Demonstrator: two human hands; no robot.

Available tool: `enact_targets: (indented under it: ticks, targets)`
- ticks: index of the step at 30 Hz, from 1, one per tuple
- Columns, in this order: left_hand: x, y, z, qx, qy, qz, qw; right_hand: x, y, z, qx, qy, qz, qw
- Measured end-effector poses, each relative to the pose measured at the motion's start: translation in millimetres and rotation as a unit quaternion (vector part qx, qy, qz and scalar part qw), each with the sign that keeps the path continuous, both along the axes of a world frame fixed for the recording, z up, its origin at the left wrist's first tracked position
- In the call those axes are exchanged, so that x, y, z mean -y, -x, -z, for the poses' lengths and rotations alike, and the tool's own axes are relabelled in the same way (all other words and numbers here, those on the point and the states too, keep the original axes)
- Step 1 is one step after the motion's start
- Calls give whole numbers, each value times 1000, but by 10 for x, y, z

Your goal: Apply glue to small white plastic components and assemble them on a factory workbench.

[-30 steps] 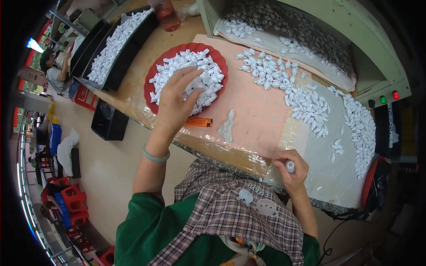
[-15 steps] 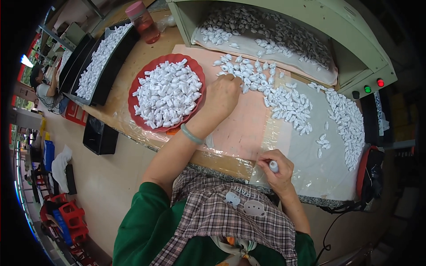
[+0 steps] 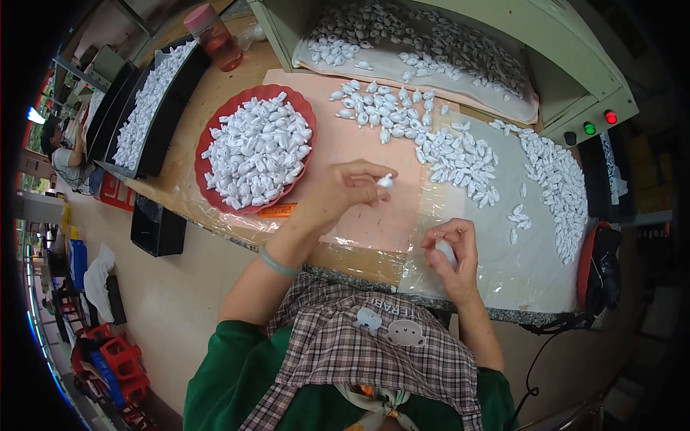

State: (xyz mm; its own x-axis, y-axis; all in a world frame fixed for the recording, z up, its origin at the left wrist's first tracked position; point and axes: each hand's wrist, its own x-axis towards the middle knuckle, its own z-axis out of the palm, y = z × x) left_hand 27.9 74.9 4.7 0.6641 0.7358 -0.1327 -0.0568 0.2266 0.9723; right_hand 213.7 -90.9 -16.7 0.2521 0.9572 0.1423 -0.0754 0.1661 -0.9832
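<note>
My left hand is raised over the pink sheet, pinching a small white molded piece between thumb and fingertips. Close to the table's front edge, my right hand is wrapped around a white, rounded, pen-like tool, most of it hidden in the palm. A red scalloped bowl stands to the left, heaped with white pieces like the one I hold. Beyond both hands, loose groups of white pieces lie on the pink sheet and the grey sheet.
A pale green metal cabinet with a lit opening stands at the back, holding many more pieces. Left of the bowl are a long black tray of pieces and a pink-lidded bottle. Another person sits far left.
My left hand has drawn back from the pile toward me with one white piece in its fingertips. The right hand has lifted slightly, its tool turned.
</note>
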Motion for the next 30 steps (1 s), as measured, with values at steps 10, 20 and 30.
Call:
enact_targets:
  ticks: [10, 20, 30]
  targets:
    - [501, 156, 19, 156, 274, 47, 948, -2, -142, -87, -10, 14, 7, 1000]
    - [613, 197, 64, 172, 299, 86, 935, 44, 11, -292, 50, -84, 116, 988]
    - [628, 204, 122, 159, 319, 87, 930, 160, -17, -367, 211, -136, 95, 963]
